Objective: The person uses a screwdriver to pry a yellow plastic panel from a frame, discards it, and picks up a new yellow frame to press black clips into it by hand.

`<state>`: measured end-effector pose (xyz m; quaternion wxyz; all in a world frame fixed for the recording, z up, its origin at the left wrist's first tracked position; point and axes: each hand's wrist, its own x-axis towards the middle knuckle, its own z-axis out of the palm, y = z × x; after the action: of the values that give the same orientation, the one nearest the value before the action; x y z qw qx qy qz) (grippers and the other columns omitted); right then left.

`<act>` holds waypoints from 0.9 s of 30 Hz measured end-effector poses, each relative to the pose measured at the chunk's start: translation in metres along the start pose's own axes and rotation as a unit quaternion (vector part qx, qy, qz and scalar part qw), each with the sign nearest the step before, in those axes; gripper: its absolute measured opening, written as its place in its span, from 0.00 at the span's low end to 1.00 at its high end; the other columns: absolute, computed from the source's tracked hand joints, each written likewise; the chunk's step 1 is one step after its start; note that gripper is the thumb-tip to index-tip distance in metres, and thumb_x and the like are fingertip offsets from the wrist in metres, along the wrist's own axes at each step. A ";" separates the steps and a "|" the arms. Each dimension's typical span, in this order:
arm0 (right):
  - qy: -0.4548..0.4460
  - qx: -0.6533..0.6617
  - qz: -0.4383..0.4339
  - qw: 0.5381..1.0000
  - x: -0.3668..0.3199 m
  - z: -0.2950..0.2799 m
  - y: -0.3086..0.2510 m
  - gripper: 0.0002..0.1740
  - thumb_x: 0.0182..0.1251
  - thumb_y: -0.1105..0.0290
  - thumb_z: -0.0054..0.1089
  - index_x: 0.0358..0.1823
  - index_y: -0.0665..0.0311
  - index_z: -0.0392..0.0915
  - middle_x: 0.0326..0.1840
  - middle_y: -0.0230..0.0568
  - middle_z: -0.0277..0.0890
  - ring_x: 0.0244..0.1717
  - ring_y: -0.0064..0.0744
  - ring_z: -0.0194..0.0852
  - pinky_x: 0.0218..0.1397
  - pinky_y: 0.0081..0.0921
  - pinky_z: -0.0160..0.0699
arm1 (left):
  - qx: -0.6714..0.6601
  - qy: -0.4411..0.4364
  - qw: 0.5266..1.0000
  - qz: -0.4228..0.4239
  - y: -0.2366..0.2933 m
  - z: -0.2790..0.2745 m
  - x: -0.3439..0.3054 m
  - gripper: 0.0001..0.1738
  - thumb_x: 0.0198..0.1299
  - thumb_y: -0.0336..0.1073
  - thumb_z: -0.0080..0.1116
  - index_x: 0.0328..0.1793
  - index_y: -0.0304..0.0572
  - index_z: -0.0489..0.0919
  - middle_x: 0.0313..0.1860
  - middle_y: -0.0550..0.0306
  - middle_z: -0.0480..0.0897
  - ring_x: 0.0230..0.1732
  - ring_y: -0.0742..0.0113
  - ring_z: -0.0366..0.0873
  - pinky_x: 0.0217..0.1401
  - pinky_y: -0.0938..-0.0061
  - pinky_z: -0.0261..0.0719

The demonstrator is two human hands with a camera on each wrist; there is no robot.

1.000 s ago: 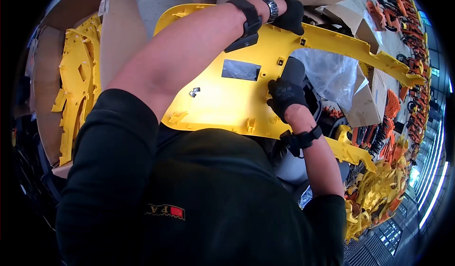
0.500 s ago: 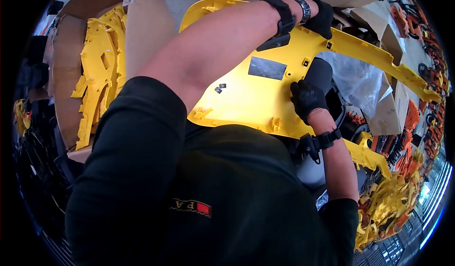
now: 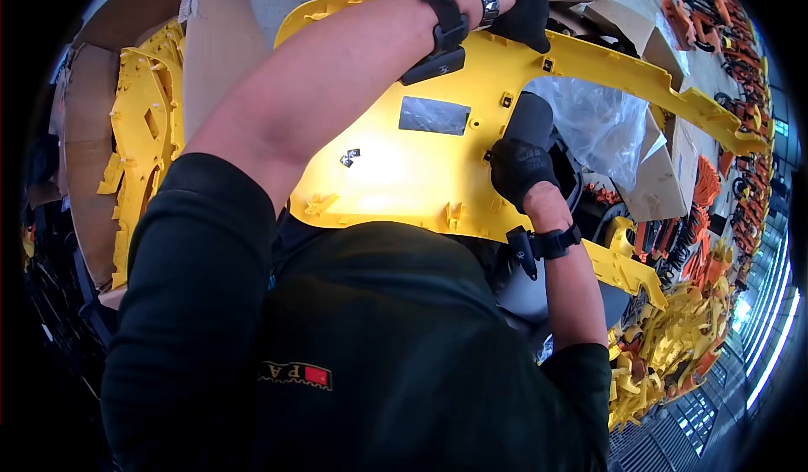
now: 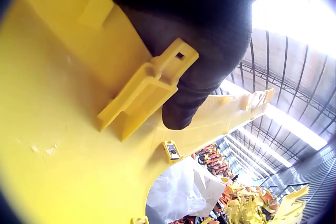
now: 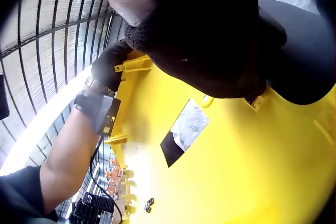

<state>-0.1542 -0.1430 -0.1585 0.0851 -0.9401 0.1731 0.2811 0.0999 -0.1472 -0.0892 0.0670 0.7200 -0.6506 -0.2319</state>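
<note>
A large yellow plastic panel (image 3: 396, 173) with a rectangular opening lies across the person's lap. At its far edge, the gloved left hand (image 3: 520, 16) grips the rim; the left wrist view shows that hand (image 4: 194, 40) over the edge beside a raised yellow bracket (image 4: 149, 90). The gloved right hand (image 3: 520, 169), fingers curled, holds a small dark clip (image 3: 488, 156) at the panel's inner edge. In the right wrist view the hand (image 5: 210, 35) hides most of this clip (image 5: 251, 99). Two similar clips (image 3: 506, 99) sit farther up that edge. Small loose clips (image 3: 349, 157) lie on the panel.
A cardboard box (image 3: 88, 169) with yellow parts (image 3: 147, 127) stands at left. Beyond the panel's inner edge are a dark rounded object (image 3: 532, 117), clear plastic (image 3: 593, 123) and another carton (image 3: 661, 177). Yellow parts (image 3: 665, 354) are heaped at lower right.
The head view swung and came back. The right hand has turned slightly at the inner edge, and a dark clip now shows at its fingertips. The left hand keeps its grip on the far rim.
</note>
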 end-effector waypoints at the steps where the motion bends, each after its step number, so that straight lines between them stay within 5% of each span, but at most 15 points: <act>1: -0.001 0.001 0.000 1.000 0.000 0.001 -0.001 0.12 0.67 0.68 0.57 0.47 0.58 0.85 0.45 0.47 0.86 0.47 0.50 0.86 0.50 0.40 0.83 | 0.004 0.009 1.000 0.017 0.000 0.003 0.004 0.28 0.59 0.55 0.61 0.52 0.38 0.87 0.53 0.40 0.86 0.56 0.45 0.83 0.59 0.59 0.80; 13: 0.054 0.064 -0.010 0.996 -0.006 -0.006 -0.006 0.12 0.66 0.67 0.58 0.49 0.58 0.81 0.47 0.49 0.84 0.49 0.50 0.84 0.51 0.41 0.82 | 0.014 0.023 0.999 0.032 0.000 0.003 -0.002 0.28 0.59 0.55 0.60 0.51 0.38 0.87 0.52 0.40 0.86 0.55 0.44 0.83 0.60 0.59 0.79; 18: 0.075 -0.037 -0.074 0.994 0.000 0.003 -0.012 0.12 0.61 0.64 0.66 0.44 0.58 0.79 0.45 0.45 0.82 0.49 0.47 0.83 0.51 0.41 0.82 | -0.005 0.031 0.999 0.022 0.001 0.003 -0.004 0.28 0.59 0.56 0.61 0.51 0.38 0.87 0.51 0.39 0.86 0.55 0.45 0.84 0.59 0.59 0.80; 27: 0.026 -0.107 -0.128 0.986 0.009 0.017 -0.009 0.09 0.64 0.68 0.61 0.45 0.56 0.77 0.41 0.42 0.83 0.47 0.45 0.83 0.48 0.38 0.82 | -0.017 0.019 0.999 0.021 0.001 0.009 -0.001 0.29 0.58 0.58 0.62 0.49 0.39 0.88 0.50 0.39 0.86 0.54 0.44 0.84 0.58 0.60 0.80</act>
<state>-0.1521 -0.1328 -0.1770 0.0152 -0.9652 0.0220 0.2602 0.0955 -0.1447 -0.0970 0.0964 0.7093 -0.6600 -0.2279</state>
